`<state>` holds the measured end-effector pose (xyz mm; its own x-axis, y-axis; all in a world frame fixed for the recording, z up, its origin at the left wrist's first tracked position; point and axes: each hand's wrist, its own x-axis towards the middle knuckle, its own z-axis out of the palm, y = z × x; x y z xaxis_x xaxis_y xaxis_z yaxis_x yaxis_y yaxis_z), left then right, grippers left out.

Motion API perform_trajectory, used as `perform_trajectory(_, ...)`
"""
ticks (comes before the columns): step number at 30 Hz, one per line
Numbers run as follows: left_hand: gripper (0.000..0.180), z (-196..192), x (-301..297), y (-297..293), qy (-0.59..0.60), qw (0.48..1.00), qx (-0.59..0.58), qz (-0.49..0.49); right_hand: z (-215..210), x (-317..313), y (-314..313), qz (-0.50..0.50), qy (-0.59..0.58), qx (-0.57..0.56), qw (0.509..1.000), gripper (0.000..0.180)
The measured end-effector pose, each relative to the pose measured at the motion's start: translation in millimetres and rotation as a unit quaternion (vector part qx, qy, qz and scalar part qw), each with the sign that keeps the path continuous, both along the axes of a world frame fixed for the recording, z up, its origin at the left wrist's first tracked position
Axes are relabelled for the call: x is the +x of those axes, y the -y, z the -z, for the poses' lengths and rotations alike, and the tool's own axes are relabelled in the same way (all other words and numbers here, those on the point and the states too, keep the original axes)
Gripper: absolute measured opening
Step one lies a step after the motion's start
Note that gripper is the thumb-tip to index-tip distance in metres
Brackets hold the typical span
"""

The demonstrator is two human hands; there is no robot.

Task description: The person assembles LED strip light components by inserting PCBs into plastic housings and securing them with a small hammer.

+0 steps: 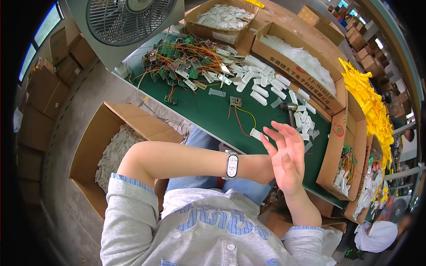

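My right hand [287, 157] is raised over the near right edge of the green table [177, 104], its fingers apart and nothing seen in them. My left hand [259, 168] reaches across from the left, a banded watch on its wrist; its fingers are hidden behind my right hand. Just beyond my right fingertips lies a small white plastic piece [256, 134]. A red and a yellow wire run from near it to a small circuit board [235, 101]. Several white plastic casings [259, 98] and a black-headed hammer [289, 107] lie farther back.
A tangled heap of wired circuit boards [177, 60] covers the table's far left, beside a grey fan [133, 42]. Cardboard boxes [293, 71] line the back and right. Left of my legs stands an open carton [80, 164]. Yellow pieces [368, 102] are piled at far right, near another person [376, 237].
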<state>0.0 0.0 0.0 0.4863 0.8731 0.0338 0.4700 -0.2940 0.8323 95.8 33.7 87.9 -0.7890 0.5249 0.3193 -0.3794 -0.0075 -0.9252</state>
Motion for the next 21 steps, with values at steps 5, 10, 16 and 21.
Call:
perform_trajectory(5, 0.024, 24, -4, -17, -0.075, 0.982, 0.155, 0.078, 5, 10, -6, 0.049, 0.012, 0.036, 0.998, 0.066)
perform_trajectory(10, 0.009, 5, -15, -11, -0.305, 0.79, 0.528, 0.065, 23, 24, -25, 0.117, -0.002, 0.051, 0.992, 0.059)
perform_trajectory(16, 0.012, -18, -44, 5, -0.239, 0.814, 0.521, 0.096, 28, 56, -37, 0.314, 0.37, 0.535, 0.692, 0.039)
perform_trajectory(21, 0.013, -29, -89, 20, -0.163, 0.88, 0.445, -0.032, 48, 79, -37, 0.347, 0.409, 0.485, 0.691, 0.047)
